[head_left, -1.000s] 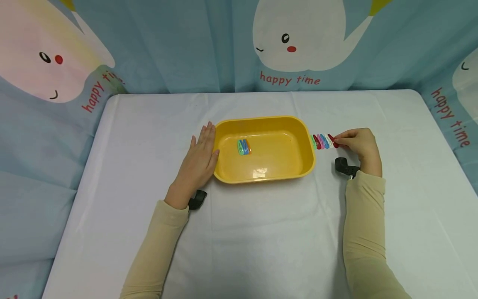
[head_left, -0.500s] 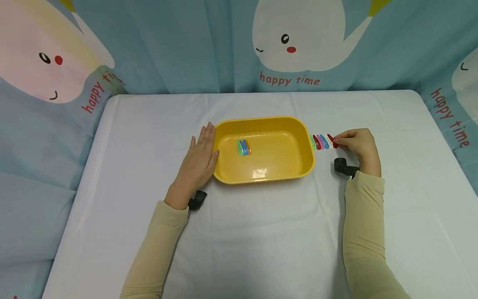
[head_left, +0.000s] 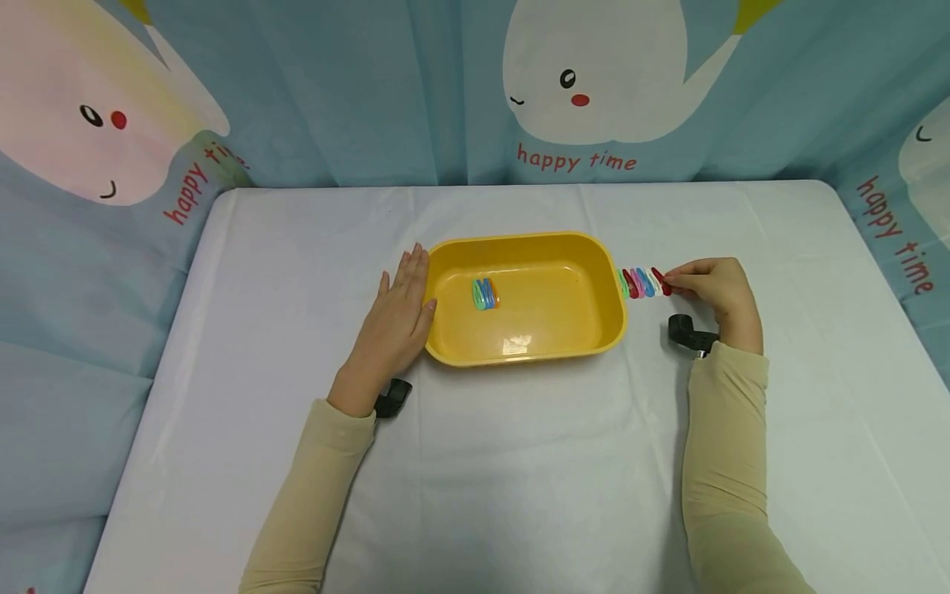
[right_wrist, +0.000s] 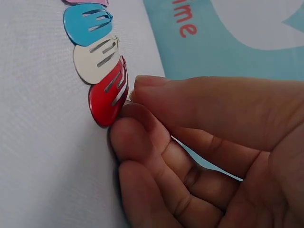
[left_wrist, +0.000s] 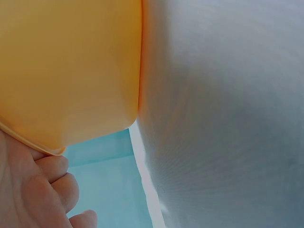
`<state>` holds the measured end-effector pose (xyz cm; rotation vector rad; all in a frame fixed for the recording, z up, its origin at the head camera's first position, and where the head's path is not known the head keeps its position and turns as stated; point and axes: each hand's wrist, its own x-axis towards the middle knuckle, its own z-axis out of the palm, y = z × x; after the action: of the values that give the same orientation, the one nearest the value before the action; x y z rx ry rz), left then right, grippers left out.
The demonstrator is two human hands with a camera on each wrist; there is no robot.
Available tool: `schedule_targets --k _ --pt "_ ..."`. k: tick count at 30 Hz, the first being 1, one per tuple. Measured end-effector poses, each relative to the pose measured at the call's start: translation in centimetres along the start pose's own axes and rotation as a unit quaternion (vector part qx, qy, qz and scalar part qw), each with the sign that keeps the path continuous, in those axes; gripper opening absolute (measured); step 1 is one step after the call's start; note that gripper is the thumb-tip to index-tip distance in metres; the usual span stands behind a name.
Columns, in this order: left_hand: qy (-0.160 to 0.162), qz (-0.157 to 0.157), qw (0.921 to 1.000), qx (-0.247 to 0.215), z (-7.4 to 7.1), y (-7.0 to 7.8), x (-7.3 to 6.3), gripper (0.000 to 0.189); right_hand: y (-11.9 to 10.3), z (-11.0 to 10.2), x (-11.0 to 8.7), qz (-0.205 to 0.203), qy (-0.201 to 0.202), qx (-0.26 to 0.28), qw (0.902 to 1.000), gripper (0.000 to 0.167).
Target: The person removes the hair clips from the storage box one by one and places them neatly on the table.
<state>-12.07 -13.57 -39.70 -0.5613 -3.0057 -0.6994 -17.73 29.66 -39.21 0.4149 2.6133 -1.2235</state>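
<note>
My left hand (head_left: 393,318) lies with straight fingers along the left rim of a yellow plastic basin (head_left: 549,326). In the left wrist view its fingertips (left_wrist: 66,190) show beside the basin's outer wall (left_wrist: 71,71). To the basin's right, a row of snap hair clips (head_left: 640,282) lies on the white cloth. My right hand (head_left: 716,289) pinches at the side of the end clip, a red hair clip (right_wrist: 107,102), thumb and forefinger tips right at its edge. A white hair clip (right_wrist: 97,61) and a blue hair clip (right_wrist: 88,23) lie beside it.
Several green, blue and orange hair clips (head_left: 486,293) sit together inside the basin, left of its middle. A white cloth (head_left: 519,478) covers the table. Blue printed curtains (head_left: 438,91) hang behind and at the sides. Black wrist cameras (head_left: 690,334) project from both wrists.
</note>
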Motion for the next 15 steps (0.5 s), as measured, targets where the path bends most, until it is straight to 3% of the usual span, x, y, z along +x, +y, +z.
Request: schedule_targets --k 15 --pt "-0.002 -0.002 1.0 -0.001 0.0 0.02 -0.01 0.06 0.29 -0.45 -0.25 0.016 0.003 0.05 0.9986 0.016"
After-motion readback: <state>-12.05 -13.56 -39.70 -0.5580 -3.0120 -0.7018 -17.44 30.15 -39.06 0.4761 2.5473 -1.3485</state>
